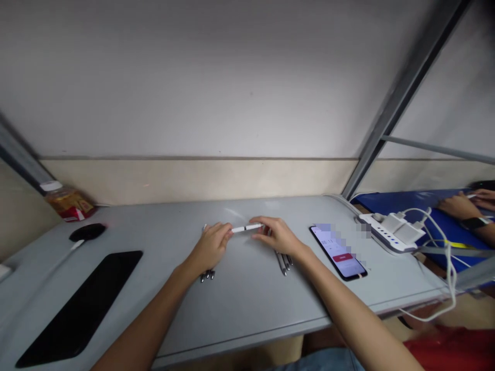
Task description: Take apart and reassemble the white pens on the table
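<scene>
Between my two hands a white pen [242,228] with a dark band at its middle is held almost level above the desk. My left hand [212,246] pinches the pen's left end. At its other end, the thumb and fingers of my right hand [275,234] close around it. Several pens [208,275] lie under my left hand, mostly hidden, with their silver tips showing. More pens [284,264] with silver tips lie beside my right wrist, partly covered by it.
A lit phone [338,252] and a white power strip [390,232] with cables lie at right. To the left are a black flat slab [83,304], a black puck [87,232] on a cable, and a bottle [67,201]. Another person's hands [460,206] work at a blue table.
</scene>
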A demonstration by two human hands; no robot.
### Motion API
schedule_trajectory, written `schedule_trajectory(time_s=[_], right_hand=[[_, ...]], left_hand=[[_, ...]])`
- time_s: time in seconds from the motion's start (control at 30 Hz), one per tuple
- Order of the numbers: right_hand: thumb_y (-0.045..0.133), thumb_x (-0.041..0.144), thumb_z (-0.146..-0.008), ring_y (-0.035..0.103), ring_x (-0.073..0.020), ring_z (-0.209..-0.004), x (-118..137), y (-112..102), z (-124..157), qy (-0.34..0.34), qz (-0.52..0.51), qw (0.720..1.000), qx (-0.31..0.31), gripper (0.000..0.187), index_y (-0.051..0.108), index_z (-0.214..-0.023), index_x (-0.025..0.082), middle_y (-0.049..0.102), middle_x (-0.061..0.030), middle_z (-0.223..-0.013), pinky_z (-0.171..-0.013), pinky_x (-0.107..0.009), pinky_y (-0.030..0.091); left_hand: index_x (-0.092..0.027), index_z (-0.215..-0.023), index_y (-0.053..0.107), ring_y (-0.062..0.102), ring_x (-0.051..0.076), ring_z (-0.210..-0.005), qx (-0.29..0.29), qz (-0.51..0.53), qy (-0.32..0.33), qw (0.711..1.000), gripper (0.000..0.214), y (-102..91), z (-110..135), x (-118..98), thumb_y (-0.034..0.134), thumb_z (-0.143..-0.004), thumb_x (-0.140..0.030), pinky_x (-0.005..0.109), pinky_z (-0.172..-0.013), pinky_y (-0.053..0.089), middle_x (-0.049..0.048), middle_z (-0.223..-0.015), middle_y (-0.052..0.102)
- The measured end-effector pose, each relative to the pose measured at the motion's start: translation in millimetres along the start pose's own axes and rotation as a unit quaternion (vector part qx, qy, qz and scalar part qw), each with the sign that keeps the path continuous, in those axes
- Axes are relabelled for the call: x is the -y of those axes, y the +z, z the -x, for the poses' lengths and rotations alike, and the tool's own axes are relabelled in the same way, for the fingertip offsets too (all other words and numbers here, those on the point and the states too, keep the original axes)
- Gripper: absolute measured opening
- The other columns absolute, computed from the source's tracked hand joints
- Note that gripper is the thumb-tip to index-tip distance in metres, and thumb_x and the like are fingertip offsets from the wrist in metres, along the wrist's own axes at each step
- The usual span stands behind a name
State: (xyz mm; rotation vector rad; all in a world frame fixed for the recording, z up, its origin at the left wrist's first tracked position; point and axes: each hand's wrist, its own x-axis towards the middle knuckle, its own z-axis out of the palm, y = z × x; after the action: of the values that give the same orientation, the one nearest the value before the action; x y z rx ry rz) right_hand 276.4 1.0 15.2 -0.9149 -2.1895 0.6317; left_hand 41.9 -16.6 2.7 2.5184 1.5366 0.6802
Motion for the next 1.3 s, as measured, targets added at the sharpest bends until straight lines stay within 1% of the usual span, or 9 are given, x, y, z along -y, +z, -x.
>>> schedule_trajectory(time_s=[0.1,0.2,0.4,0.5,0.57,0.67,0.73,0.9,1.3], right_hand=[[0.047,0.036,-0.093,0.055,-0.0136,-0.07,4,1,1,-0.031,0.041,0.999,-0.007,0.026,0.066,-0.102,0.02,0.067,-0.0047,-0.084,-0.068,-0.024,0.038],[0.047,0.036,-0.093,0.046,-0.0113,-0.057,7,5,2,-0.005,0.036,0.999,0.012,0.028,0.068,-0.091,0.018,0.06,-0.0008,-0.066,-0.058,-0.023,0.033],[0.053,0.046,-0.086,0.042,-0.0099,-0.052,5,14,-5,0.113,-0.202,0.973,-0.001,0.034,0.063,-0.075,0.015,0.052,0.0015,-0.057,-0.05,-0.021,0.034],[0.062,0.041,-0.078,0.056,-0.0145,-0.075,2,14,-11,0.121,-0.355,0.92,-0.114,0.025,0.062,-0.083,0.017,0.061,-0.0039,-0.083,-0.067,-0.024,0.046],[0.058,0.038,-0.081,0.057,-0.0162,-0.083,0,10,-13,0.138,-0.477,0.855,-0.15,0.022,0.059,-0.089,0.018,0.061,-0.0051,-0.089,-0.073,-0.027,0.048],[0.051,0.037,-0.086,0.048,-0.0109,-0.057,-4,2,-12,0.184,-0.601,0.761,-0.16,0.019,0.053,-0.096,0.021,0.05,0.0012,-0.069,-0.054,-0.023,0.045],[0.051,0.035,-0.087,0.032,-0.0077,-0.044,-6,-3,-10,0.188,-0.631,0.736,-0.157,0.021,0.05,-0.106,0.026,0.04,0.0055,-0.062,-0.04,-0.017,0.031],[0.054,0.035,-0.088,0.018,-0.0064,-0.042,-8,-8,-7,0.15,-0.641,0.741,-0.133,0.034,0.041,-0.119,0.037,0.03,0.0077,-0.061,-0.037,-0.015,0.013],[0.058,0.038,-0.087,0.016,-0.0053,-0.044,-5,-7,-7,0.143,-0.63,0.754,-0.122,0.032,0.044,-0.117,0.037,0.032,0.0077,-0.061,-0.039,-0.016,0.009]], left_hand=[[-0.021,-0.081,0.055,0.051,0.018,-0.073,0.006,-0.006,0.009,1.0,0.026,-1.6,-1,2,0.032,-0.094,-0.025,0.032,-0.072,0.035,0.0009,-0.074,0.057],[-0.021,-0.079,0.054,0.051,0.02,-0.078,-0.025,-0.053,0.022,0.998,0.022,-3.4,0,4,0.036,-0.087,-0.012,0.033,-0.072,0.033,0.0026,-0.076,0.061],[-0.022,-0.089,0.056,0.052,0.02,-0.086,-0.036,-0.032,0.039,0.998,0.023,-8.4,1,-1,0.034,-0.092,-0.019,0.034,-0.078,0.035,0.0035,-0.087,0.063],[-0.024,-0.106,0.057,0.052,0.02,-0.094,-0.036,0.007,0.046,0.998,0.026,-11.4,2,-5,0.035,-0.095,-0.032,0.035,-0.086,0.035,0.0031,-0.098,0.063],[-0.024,-0.111,0.056,0.052,0.02,-0.097,-0.047,0.007,0.034,0.998,0.029,-13.0,1,-5,0.035,-0.095,-0.036,0.037,-0.088,0.034,0.0036,-0.1,0.063],[-0.022,-0.105,0.058,0.051,0.022,-0.098,-0.086,-0.036,-0.014,0.996,0.029,-13.8,0,1,0.034,-0.095,-0.036,0.039,-0.087,0.034,0.0054,-0.1,0.062],[-0.022,-0.099,0.059,0.05,0.024,-0.099,-0.098,-0.073,-0.045,0.992,0.027,-13.1,0,7,0.036,-0.094,-0.036,0.041,-0.085,0.035,0.0065,-0.101,0.062],[-0.023,-0.095,0.059,0.048,0.029,-0.101,-0.082,-0.125,-0.099,0.984,0.02,-9.7,0,19,0.044,-0.089,-0.034,0.045,-0.084,0.036,0.0082,-0.104,0.061],[-0.022,-0.098,0.06,0.046,0.028,-0.103,-0.038,-0.158,-0.137,0.977,0.024,-8.3,0,13,0.04,-0.089,-0.033,0.044,-0.083,0.036,0.0083,-0.107,0.058]])
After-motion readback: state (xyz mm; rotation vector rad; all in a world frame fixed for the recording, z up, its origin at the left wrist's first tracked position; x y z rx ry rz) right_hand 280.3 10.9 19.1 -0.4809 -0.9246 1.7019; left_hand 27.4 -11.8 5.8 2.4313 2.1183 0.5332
